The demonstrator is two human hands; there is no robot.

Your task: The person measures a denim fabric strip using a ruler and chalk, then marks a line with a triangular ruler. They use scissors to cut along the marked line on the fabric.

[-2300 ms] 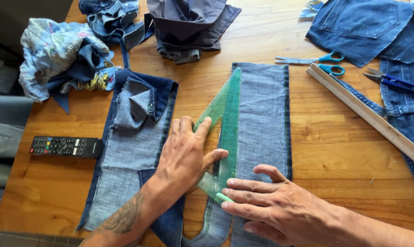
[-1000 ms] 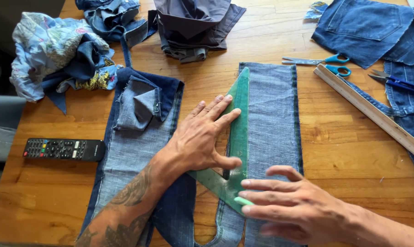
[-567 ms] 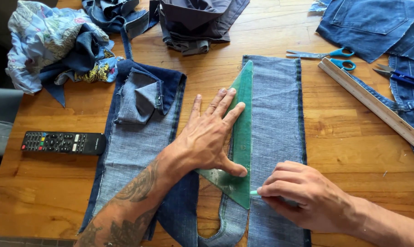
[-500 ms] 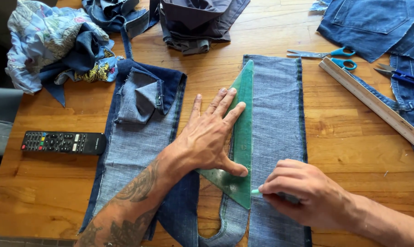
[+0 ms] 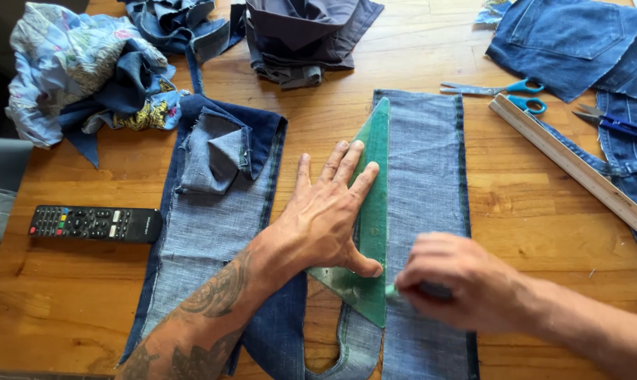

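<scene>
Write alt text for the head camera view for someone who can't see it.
A left hand presses a green triangular ruler flat on a strip of denim while the blurred right hand holds a small marker at the ruler's edge. Around them on the wooden table lie a remote control, scissors, a wooden ruler and fabric scraps.

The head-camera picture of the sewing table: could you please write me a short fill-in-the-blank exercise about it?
1. The left hand presses flat on a green ____ ruler.
2. The ruler lies on a strip of ____ fabric.
3. The black remote control lies on the ____ table.
4. The scissors have ____ handles.

Missing words: triangular; denim; wooden; blue
</scene>
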